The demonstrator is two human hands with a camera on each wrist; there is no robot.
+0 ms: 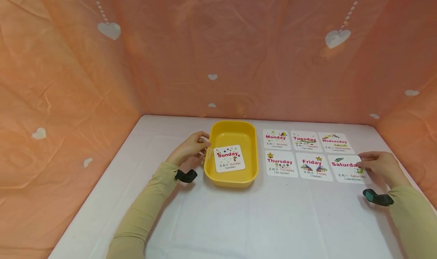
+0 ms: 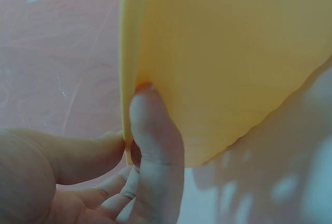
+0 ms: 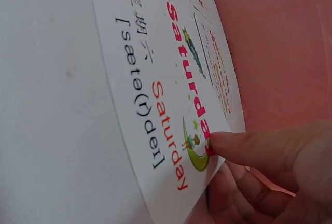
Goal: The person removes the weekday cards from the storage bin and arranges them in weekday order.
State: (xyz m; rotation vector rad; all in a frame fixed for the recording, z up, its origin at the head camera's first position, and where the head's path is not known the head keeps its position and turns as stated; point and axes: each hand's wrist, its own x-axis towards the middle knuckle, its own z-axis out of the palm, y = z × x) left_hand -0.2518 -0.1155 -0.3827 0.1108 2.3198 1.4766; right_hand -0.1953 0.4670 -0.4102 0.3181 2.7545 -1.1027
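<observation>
My left hand (image 1: 191, 148) grips the left rim of a yellow plastic tray (image 1: 250, 153). In the left wrist view its thumb and fingers pinch the tray's wall (image 2: 223, 53) from both sides. Inside the tray lies a white card reading "Sunday" (image 1: 229, 159), face up. At the right, my right hand (image 1: 384, 167) pinches the right edge of the "Saturday" card (image 1: 346, 168). The right wrist view shows the thumb over the printed face of that card (image 3: 155, 94), with the other fingers by its edge, partly hidden.
Right of the tray, the "Monday" (image 1: 276, 139), "Tuesday" (image 1: 306, 141) and "Wednesday" (image 1: 336, 143) cards form a back row. "Thursday" (image 1: 281, 163) and "Friday" (image 1: 313, 167) lie before them, left of "Saturday". A white cloth (image 1: 256, 221) covers the table; an orange-pink curtain (image 1: 239, 54) surrounds it.
</observation>
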